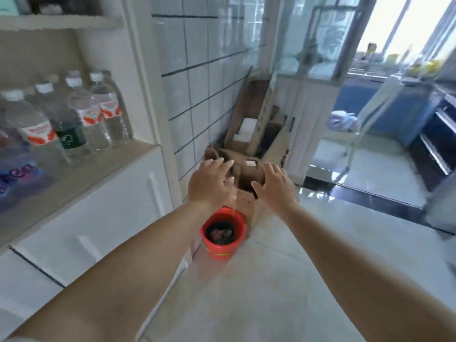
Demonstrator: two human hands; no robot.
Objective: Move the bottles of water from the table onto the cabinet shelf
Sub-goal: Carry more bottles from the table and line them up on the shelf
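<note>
Head view: both hands, left (209,182) and right (274,187), are being held out empty with fingers spread above a red bucket (223,233). Water bottles (81,114) are being kept upright on the cabinet shelf (74,178) at left.

Clear water bottles (74,114), white caps, red-white labels, one green label, upright in row on cabinet shelf (138,150), frame left.
</note>
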